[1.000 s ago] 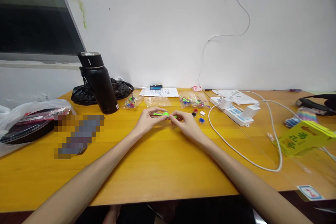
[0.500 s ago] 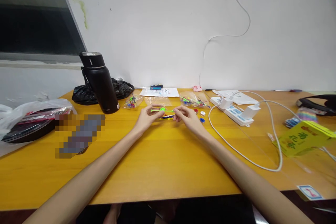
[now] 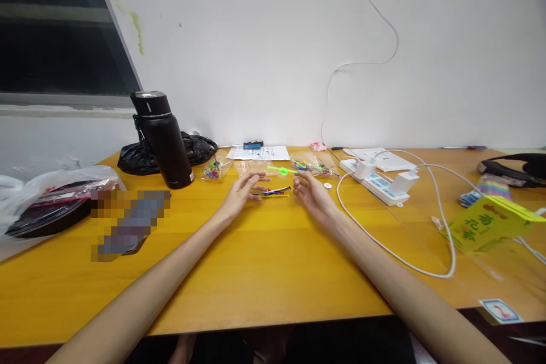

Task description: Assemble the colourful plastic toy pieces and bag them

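My right hand (image 3: 314,196) pinches the right end of a thin bright-green plastic stick with a round disc (image 3: 283,171) at its middle. The stick is raised above the table and its left end points toward my other hand. Fingers apart, my left hand (image 3: 239,196) is just left of the stick and looks free of it. Between and below the hands lies a small bunch of thin blue, dark and yellow sticks (image 3: 273,193). A small white round piece (image 3: 327,186) rests beside my right hand.
Clear bags of small coloured parts (image 3: 315,164) (image 3: 216,168) and a printed sheet (image 3: 258,153) lie behind. A black bottle (image 3: 168,142) stands left. At right are a power strip (image 3: 379,187), a looping white cable (image 3: 443,227) and a yellow box (image 3: 488,223).
My left hand has let go of the green stick and its fingers have spread. The right hand has moved slightly right, with the stick still in it.
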A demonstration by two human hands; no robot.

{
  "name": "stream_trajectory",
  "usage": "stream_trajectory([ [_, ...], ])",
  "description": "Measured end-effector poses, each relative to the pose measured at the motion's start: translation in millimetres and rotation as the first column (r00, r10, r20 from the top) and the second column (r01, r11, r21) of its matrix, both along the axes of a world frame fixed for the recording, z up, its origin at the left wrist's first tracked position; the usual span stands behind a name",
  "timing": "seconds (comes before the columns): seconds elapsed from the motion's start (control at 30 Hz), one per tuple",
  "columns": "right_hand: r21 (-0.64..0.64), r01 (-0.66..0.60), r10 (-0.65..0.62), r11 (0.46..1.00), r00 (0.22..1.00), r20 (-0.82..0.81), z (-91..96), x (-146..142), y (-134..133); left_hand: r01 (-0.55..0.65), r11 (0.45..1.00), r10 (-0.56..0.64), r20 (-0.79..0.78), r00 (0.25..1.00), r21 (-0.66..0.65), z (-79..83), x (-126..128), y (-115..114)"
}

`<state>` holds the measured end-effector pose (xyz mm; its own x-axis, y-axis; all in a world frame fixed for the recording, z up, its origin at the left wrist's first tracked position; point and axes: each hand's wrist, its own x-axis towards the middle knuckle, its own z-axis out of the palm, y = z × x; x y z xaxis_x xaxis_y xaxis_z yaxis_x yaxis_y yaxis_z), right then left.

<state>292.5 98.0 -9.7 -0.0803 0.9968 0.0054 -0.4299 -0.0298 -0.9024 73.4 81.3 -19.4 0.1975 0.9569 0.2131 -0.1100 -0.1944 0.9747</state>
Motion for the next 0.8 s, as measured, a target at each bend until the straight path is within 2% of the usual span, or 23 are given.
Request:
stream_trajectory([
  [0.07,-0.085,0.019,-0.029,0.996,0.993,-0.117,-0.6,3.7,1.8,-0.022,1.0,0.022,0.003,1.0,0.004,-1.0,-1.0,1.7],
  [0.13,-0.089,0.04,-0.05,0.995,0.993,-0.108,-2.1,5.7,3.3,-0.039,0.999,0.039,0.001,0.999,0.005,-2.9,-1.9,3.9],
  [0.23,0.034,0.039,-0.042,0.999,0.994,0.103,-4.3,3.3,4.5,-0.052,0.998,0.053,-0.03,0.998,0.02,-4.8,-2.0,4.8],
  [0.33,0.167,-0.042,-0.015,0.985,0.945,0.327,-5.0,-3.3,3.0,-0.067,0.979,0.109,-0.217,0.97,0.19,-3.1,1.0,-1.1],
  [0.4,0.228,-0.108,0.009,0.967,0.917,0.398,-4.6,-7.6,0.4,-0.033,0.941,0.163,-0.362,0.918,0.338,0.2,4.5,-8.2],
  [0.5,0.284,-0.196,0.051,0.938,0.893,0.446,-3.5,-12.0,-5.1,0.037,0.902,0.185,-0.462,0.867,0.43,5.2,9.9,-18.2],
  [0.6,0.31,-0.257,0.094,0.915,0.885,0.456,-2.5,-14.2,-10.5,0.077,0.903,0.15,-0.478,0.866,0.423,6.2,12.9,-23.3],
  [0.73,0.269,-0.31,0.183,0.912,0.893,0.412,-2.7,-14.5,-11.9,0.18,0.941,-0.049,-0.411,0.91,0.287,0.9,12.8,-21.7],
  [0.8,0.226,-0.318,0.22,0.921,0.902,0.372,-3.6,-13.3,-9.3,0.189,0.949,-0.089,-0.358,0.93,0.254,-0.8,10.5,-17.6],
])
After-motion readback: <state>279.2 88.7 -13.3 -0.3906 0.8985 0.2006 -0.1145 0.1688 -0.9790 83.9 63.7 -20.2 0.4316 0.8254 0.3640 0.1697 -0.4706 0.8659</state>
